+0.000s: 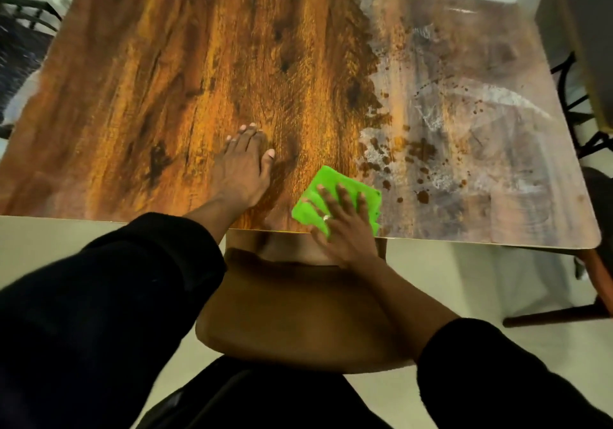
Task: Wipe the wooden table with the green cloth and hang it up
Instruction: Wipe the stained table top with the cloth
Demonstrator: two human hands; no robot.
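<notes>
The wooden table (166, 80) fills the upper view; its left part shows clean orange-brown grain, its right part is dulled by a greyish-white film with dark brown spots (464, 123). A folded bright green cloth (323, 181) lies near the table's front edge, at the border between the two zones. My right hand (345, 226) presses flat on the cloth with straight, spread fingers and covers most of it. My left hand (242, 166) rests flat on the clean wood, fingers extended, a short way left of the cloth.
A brown wooden chair seat (282, 312) sits tucked under the front edge, between my arms. A dark chair frame (20, 40) stands at the left, another dark chair (583, 123) at the right beside a covered table (583, 13). Pale floor surrounds everything.
</notes>
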